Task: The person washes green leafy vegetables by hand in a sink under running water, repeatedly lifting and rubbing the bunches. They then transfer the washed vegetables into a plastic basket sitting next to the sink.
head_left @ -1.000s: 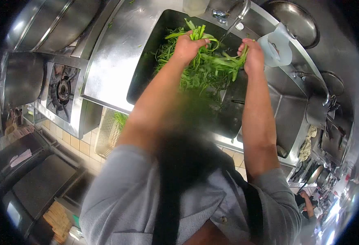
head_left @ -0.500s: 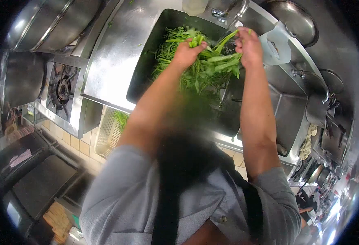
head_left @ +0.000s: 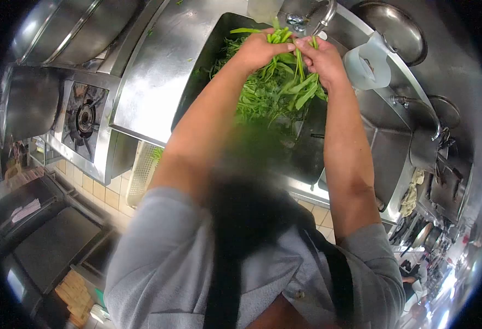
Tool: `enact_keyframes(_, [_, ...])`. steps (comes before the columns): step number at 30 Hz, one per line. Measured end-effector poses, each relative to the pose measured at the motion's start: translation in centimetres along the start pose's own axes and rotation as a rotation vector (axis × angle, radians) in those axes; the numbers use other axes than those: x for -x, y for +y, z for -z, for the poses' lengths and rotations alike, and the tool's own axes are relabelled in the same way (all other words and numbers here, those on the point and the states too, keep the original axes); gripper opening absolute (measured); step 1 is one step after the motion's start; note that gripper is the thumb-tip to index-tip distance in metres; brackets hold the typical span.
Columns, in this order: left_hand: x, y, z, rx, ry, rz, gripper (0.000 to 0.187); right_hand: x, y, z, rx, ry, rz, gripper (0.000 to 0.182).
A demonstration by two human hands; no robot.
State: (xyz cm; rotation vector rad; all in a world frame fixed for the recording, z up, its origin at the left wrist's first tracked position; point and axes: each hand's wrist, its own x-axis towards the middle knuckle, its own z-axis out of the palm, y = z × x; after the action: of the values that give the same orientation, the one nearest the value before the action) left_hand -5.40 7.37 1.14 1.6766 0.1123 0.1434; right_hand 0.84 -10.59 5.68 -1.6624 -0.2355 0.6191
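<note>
My left hand [head_left: 258, 51] is closed around a bunch of long-stemmed leafy greens [head_left: 278, 38], the stems poking up past the thumb. Close beside it, my right hand [head_left: 325, 61] pinches several more green stems [head_left: 300, 57], their leaves hanging below the fingers. The two hands nearly touch at the thumbs. Under them a heap of the same greens [head_left: 263, 101] fills much of the dark sink basin [head_left: 197, 88]. Blur at the bottom of the view hides the near side of the heap.
A faucet [head_left: 324, 22] rises behind my hands. A translucent plastic pitcher [head_left: 368, 66] stands to the right, near a second basin [head_left: 389, 148]. Left are a steel counter [head_left: 153, 77] and a gas burner [head_left: 85, 115]. A cream basket [head_left: 140, 172] with greens sits below the counter.
My right hand has moved left, bringing its stems up against the left hand's bunch. The left hand has shifted slightly up and right, and both hands are now close together.
</note>
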Motion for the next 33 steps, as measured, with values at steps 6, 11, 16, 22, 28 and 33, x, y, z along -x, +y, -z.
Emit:
enact_keyframes(6, [-1.3,-1.0,-0.3,0.067,-0.047,0.016,0.057,0.3,0.3,0.9,0.139,-0.035,0.005,0.026])
enact_keyframes(11, [0.3,1.1,-1.0,0.201,0.051,0.088,0.038,0.6,1.6,0.3,0.724,0.098,0.315,0.03])
enact_keyframes(16, [0.9,2.1,-1.6,0.22,0.14,0.122,0.03,1.7,0.5,-1.8,1.057,0.265,0.3,0.029])
enact_keyframes(22, [2.2,2.6,-2.3,0.236,0.23,0.146,0.027,0.4,2.5,-2.1,0.978,0.353,0.325,0.028])
enact_keyframes(28, [3.3,1.1,-1.1,0.308,0.257,0.219,0.038,-0.3,3.5,0.9,-0.184,0.424,-0.068,0.019])
enact_keyframes(33, [3.7,0.2,-2.3,-0.004,0.231,0.194,0.055,1.3,2.0,-1.0,-0.007,0.208,-0.008,0.027])
